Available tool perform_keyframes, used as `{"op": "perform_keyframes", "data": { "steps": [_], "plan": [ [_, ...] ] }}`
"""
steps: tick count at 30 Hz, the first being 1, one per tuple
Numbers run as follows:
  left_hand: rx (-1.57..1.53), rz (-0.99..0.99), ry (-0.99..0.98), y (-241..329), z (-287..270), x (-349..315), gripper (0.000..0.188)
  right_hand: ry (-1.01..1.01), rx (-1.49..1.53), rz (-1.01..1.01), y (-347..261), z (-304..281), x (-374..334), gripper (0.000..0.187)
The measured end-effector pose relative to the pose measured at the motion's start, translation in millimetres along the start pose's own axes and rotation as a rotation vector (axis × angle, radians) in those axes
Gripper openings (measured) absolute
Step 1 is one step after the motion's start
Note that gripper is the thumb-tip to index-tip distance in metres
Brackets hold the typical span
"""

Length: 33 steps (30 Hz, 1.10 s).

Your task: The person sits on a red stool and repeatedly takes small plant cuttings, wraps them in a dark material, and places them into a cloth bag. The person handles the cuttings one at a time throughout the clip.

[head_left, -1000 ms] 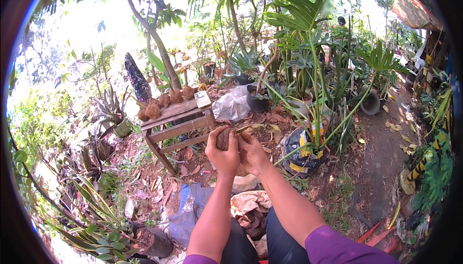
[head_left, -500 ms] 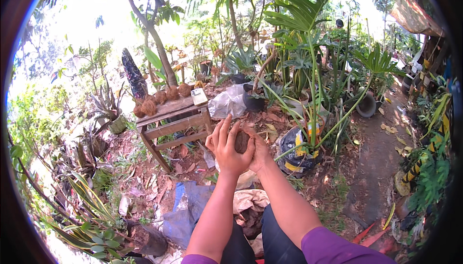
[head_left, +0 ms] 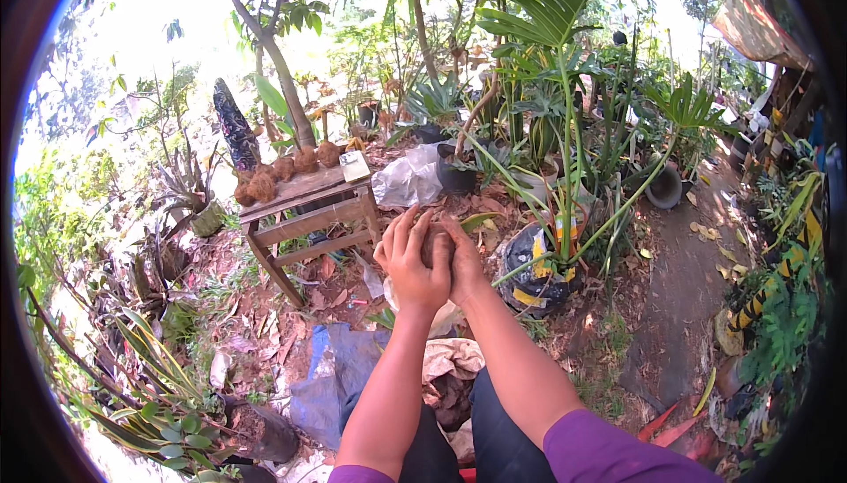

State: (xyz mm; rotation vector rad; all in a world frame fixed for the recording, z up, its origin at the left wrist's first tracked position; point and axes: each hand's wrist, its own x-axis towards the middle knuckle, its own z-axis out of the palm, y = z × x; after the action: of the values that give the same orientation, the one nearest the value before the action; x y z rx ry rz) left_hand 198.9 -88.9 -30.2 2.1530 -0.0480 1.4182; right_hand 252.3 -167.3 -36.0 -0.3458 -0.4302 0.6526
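Cupped together in front of me, my left hand [head_left: 416, 269] and my right hand [head_left: 462, 262] are closed round a dark brown lump [head_left: 430, 247]. It looks like packed soil or fibre, and only a little of it shows between the fingers. Below the hands, between my knees, an open pale sack [head_left: 456, 358] has dark brown clumpy material [head_left: 450, 399] inside. Ahead and to the left, a wooden stool [head_left: 304, 197] carries several round fibrous brown balls [head_left: 283, 168] in a row along its back and left edges, with a small pale box [head_left: 355, 166] at its right corner.
A blue plastic sheet [head_left: 331, 386] lies on the ground left of my legs. To the right stands a big leafy plant in a black-and-yellow bag [head_left: 532, 271]. Clear plastic [head_left: 408, 180] and a black pot [head_left: 456, 171] sit beyond the stool. A dirt path [head_left: 675, 298] runs along the right.
My fingers have closed further over the brown lump, so less of it shows. The right fingers now lie up along its side. The view has shifted slightly.
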Motion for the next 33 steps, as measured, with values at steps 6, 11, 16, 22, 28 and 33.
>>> {"op": "perform_keyframes", "data": {
  "steps": [6, 11, 16, 22, 28, 33],
  "plan": [
    [0.197, 0.1, 0.018, 13, 4, 1, 0.056, -0.028, 0.079, 0.114, -9, -21, -1, 0.036],
    [0.139, 0.191, 0.065, 0, 8, 3, 0.045, 0.046, 0.021, 0.081, -2, -26, 4, 0.032],
    [0.126, 0.17, 0.049, -6, 12, -2, 0.042, 0.138, -0.097, 0.029, 3, -22, 3, 0.033],
    [-0.048, 0.069, 0.059, -4, 5, 1, 0.045, 0.129, -0.168, 0.041, -3, -12, -1, 0.045],
    [-0.127, -0.131, 0.091, 22, 17, -4, 0.048, 0.104, -0.354, -0.214, -6, -18, 4, 0.065],
    [-0.313, -0.338, -0.05, 29, 18, -3, 0.042, 0.084, -0.297, -0.331, -9, -19, 6, 0.079]
  ]
}}
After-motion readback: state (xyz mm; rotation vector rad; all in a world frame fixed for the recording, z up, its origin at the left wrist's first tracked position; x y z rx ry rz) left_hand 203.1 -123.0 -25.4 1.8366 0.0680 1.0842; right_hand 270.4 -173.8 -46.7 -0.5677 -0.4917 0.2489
